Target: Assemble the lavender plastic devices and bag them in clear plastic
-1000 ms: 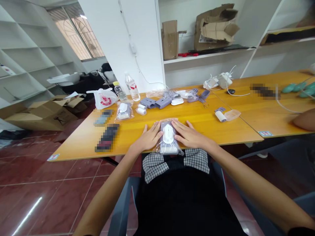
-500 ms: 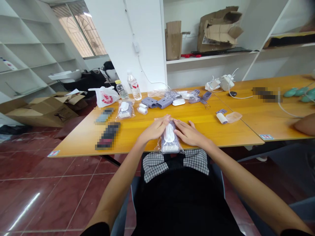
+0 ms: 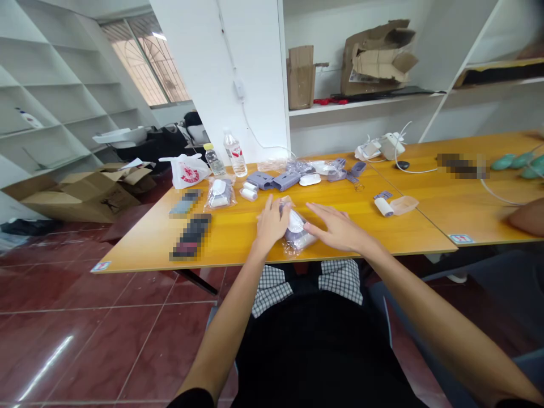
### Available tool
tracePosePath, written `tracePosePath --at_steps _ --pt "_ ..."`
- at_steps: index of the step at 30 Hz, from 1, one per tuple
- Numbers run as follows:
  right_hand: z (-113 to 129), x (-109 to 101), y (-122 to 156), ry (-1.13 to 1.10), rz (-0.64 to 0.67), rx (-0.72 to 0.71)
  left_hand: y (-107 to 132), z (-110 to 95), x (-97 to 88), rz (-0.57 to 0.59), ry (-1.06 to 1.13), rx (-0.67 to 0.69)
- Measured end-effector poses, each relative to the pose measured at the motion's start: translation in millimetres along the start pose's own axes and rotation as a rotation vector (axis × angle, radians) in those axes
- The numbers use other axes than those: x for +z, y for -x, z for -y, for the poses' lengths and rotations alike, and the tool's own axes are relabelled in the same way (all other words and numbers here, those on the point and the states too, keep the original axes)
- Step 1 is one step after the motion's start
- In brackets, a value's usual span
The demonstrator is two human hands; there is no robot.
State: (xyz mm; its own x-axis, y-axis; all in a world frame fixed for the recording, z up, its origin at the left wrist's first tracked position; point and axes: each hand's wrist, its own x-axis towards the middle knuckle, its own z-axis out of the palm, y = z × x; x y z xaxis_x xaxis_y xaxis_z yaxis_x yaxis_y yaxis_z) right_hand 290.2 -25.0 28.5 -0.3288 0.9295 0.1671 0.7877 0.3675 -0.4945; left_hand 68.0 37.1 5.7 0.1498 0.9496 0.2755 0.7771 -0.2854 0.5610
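A clear plastic bag [image 3: 296, 233] holding a white and lilac device lies near the front edge of the wooden table [image 3: 238, 241]. My left hand [image 3: 271, 221] is curled over the bag's left side, fingers closed on it. My right hand [image 3: 334, 227] lies flat with fingers stretched out, its tips touching the bag's right side. The bag sits turned at an angle between the two hands.
Another bagged device [image 3: 220, 193], lilac parts [image 3: 275, 181], white rollers [image 3: 249, 193], two water bottles [image 3: 234, 153], a red-printed bag [image 3: 187, 170] and blurred dark items [image 3: 191, 236] lie on the table. Another person's arm [image 3: 527, 216] rests at right. Cardboard boxes [image 3: 85, 192] sit on the floor.
The bag has been turned from upright to slanted and shifted away from the table edge. My left hand closed over it; my right hand slid to its right side. The view tilted slightly.
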Motion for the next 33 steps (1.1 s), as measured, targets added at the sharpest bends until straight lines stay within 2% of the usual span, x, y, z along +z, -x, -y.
tracePosePath --at_steps 2,4,7,9,11,15,17,19,21,24,26,28,31,33 --pt "11 0 5 0.039 -0.026 0.013 1 -1 -2.5 -0.058 -0.030 -0.018" --pt "18 4 7 0.078 -0.033 0.011 1 0 -6.5 -0.065 -0.036 0.012" --pt "13 10 2 0.080 -0.021 -0.001 -1 4 -14.6 -0.043 -0.004 0.058" --pt "-1 10 -4 0.032 -0.019 0.001 -4 10 -19.9 -0.013 0.007 0.070" --pt "-20 8 -10 -0.010 -0.070 -0.015 -5 18 -23.8 0.028 -0.002 0.092" --pt "-59 9 -17 -0.065 -0.160 -0.120 -1 39 -25.7 0.193 -0.019 0.253" --pt "-74 15 -19 -0.056 -0.226 -0.085 3 45 -24.4 0.241 -0.038 0.307" --pt "-85 20 -21 -0.039 -0.275 -0.021 5 47 -22.7 0.211 -0.048 0.319" --pt "-91 23 -22 -0.035 -0.270 0.006 6 45 -21.2 0.143 -0.041 0.342" --pt "-92 23 -22 -0.016 -0.270 -0.003 4 41 -19.9 0.011 -0.041 0.380" --pt "-90 22 -21 0.017 -0.275 -0.015 3 42 -19.5 -0.051 -0.065 0.348" --pt "-86 22 -19 0.058 -0.238 -0.018 3 43 -18.7 0.006 -0.103 0.287" --pt "-83 23 -18 0.120 -0.147 -0.001 4 46 -16.2 0.221 -0.191 0.219" --pt "-83 22 -18 0.143 -0.126 0.016 4 48 -15.1 0.285 -0.219 0.195"
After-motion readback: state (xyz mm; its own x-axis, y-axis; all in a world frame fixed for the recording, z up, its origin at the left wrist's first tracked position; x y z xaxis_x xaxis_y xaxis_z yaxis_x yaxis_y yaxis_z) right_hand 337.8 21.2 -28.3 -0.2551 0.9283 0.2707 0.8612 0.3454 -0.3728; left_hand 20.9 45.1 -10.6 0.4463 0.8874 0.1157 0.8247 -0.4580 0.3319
